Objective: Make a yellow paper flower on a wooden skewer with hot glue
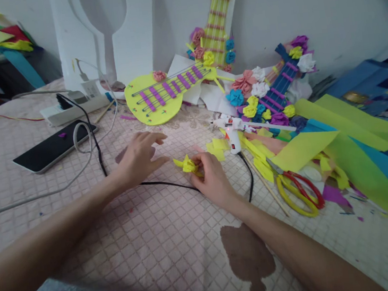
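Note:
Between the fingers of my right hand (213, 177) is a small yellow paper flower (187, 165), held just above the quilted tablecloth. My left hand (142, 156) hovers to its left with thumb and fingers apart, holding nothing. Just beyond my right hand lie small yellow paper squares (217, 147). A white glue gun (234, 142) with a glue stick in its back rests to their right, a small red light showing on it. Farther back, a yellow paper guitar (157, 110) with purple strips leans toward the wall.
Scissors (298, 193) with yellow and red handles and a wooden stick (266, 183) lie on the right, by crepe paper strips (367, 156). A blue flower-covered guitar (276, 91) stands behind. At left are a black phone (51, 147), a power strip (74, 106) and loose cables.

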`<state>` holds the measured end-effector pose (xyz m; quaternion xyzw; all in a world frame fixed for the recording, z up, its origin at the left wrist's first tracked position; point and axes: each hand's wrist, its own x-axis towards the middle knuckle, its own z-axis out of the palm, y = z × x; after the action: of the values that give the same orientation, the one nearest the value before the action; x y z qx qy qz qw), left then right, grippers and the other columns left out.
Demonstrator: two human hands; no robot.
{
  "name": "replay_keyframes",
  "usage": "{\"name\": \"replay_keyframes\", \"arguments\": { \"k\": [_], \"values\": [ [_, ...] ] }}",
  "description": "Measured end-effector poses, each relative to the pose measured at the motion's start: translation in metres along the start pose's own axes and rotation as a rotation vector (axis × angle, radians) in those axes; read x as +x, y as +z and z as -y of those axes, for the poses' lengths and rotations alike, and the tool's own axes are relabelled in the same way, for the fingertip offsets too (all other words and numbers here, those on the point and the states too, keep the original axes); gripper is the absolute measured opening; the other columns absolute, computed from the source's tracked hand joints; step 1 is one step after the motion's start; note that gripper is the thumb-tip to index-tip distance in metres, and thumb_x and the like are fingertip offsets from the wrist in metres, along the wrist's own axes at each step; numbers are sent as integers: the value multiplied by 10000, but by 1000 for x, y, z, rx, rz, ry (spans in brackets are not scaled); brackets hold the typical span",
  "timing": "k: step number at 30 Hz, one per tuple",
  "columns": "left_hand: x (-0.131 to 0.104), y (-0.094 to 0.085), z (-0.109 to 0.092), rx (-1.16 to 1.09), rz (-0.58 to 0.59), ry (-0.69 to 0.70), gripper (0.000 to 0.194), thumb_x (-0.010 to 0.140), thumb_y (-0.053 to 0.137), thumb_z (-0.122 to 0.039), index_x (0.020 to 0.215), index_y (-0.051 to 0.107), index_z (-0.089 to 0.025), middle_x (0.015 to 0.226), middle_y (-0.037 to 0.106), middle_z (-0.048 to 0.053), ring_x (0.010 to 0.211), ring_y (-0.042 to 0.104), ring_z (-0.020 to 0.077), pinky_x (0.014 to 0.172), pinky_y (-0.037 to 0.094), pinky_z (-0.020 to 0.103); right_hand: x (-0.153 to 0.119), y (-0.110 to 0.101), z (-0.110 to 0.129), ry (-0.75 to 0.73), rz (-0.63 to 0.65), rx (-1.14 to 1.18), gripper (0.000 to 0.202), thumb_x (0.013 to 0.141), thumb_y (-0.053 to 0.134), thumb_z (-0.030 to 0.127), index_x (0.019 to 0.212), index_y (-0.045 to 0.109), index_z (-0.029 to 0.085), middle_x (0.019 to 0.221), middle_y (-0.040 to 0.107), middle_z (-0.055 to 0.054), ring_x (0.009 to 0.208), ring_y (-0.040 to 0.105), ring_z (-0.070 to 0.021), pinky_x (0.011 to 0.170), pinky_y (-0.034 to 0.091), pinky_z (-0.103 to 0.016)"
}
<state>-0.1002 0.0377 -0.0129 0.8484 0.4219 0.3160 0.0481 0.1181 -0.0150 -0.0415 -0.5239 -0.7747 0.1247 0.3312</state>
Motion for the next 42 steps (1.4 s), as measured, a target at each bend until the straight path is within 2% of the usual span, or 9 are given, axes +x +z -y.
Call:
{"name": "replay_keyframes", "arguments": {
  "k": [3,6,12,25,36,39,42],
  "values": [
    [-1,9,-12,-144,89,43,429,763,658,-365,1114,507,-168,1031,612,66,988,532,213,897,397,366,0,1,-1,-8,3,-9,241,769,550,220,994,464,214,1028,568,-96,945,524,-241,809,430,-425],
    [-1,16,-21,-203,119,55,425,746,671,-348,1093,516,-159,1029,612,72,998,533,219,916,391,378,-1,1,-1,-13,2,-20,236,780,553,241,994,462,202,1030,564,-104,952,519,-245,815,431,-429],
    [-1,22,-25,-250,190,41,389,741,660,-313,1078,518,-179,989,614,59,988,535,216,921,392,391,-1,1,1,-24,-4,-22,225,785,540,224,992,452,209,1014,559,-99,971,512,-251,816,431,-442],
    [-3,31,-23,-227,161,29,282,765,605,-238,1028,536,-162,924,612,60,913,549,208,840,429,376,-2,1,0,-19,-3,-21,239,777,538,231,1000,452,223,1018,559,-98,987,518,-254,831,426,-458],
    [-3,21,-25,-258,218,24,386,745,656,-296,1084,519,-173,984,623,56,973,551,208,899,407,365,-3,-8,7,-59,-41,47,333,767,571,249,1067,428,241,1098,517,-107,1124,464,-274,904,416,-486],
    [-3,16,-21,-259,213,26,402,741,646,-287,1105,514,-179,995,627,56,982,551,209,890,412,361,-1,-20,8,-61,-56,73,290,803,543,266,1075,446,238,1082,537,-98,1075,500,-255,864,447,-451],
    [-3,10,-14,-238,205,36,389,738,645,-278,1095,522,-187,1031,614,59,999,541,208,893,414,353,1,-41,5,-57,-100,96,212,841,499,264,1051,489,236,1025,564,-75,951,554,-213,767,484,-381]
  ]
}}
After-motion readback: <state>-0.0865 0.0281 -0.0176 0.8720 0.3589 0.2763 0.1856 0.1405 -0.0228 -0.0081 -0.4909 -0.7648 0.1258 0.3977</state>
